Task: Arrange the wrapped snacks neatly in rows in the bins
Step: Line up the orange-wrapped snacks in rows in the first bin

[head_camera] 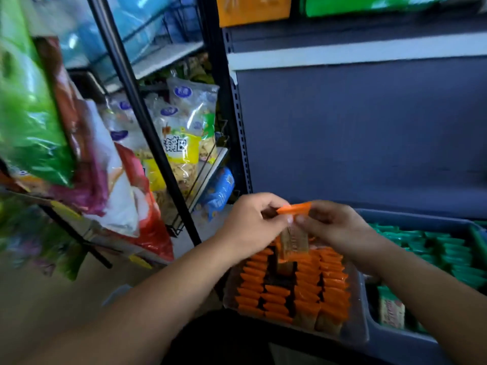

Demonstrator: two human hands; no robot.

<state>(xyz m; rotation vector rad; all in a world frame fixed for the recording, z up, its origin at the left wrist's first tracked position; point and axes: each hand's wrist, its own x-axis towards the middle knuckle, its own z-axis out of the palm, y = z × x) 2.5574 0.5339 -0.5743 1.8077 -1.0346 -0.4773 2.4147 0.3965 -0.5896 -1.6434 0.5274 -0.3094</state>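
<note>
Film on the orange-wrapped snack (293, 239) looks slick and light; left hand (253, 222) and right hand (334, 227) both pinch its crimped top seam.

Your left hand (253, 222) and right hand (334, 227) cover the sides of the orange-wrapped snack (293, 241) you pinch. Only its orange top end and a blurred clear middle show, and its print cannot be read. Your hands and that snack hide the far rows in the clear bin (355, 335). The grey bin (421, 215) of green snacks runs off the right edge, and your right forearm covers part of it. The hanging bags (34, 114) on your left are smeared by blur and cut by the left edge. At the top edge, an orange package (253, 9) and a green package (369, 5) show only their lower parts.
</note>
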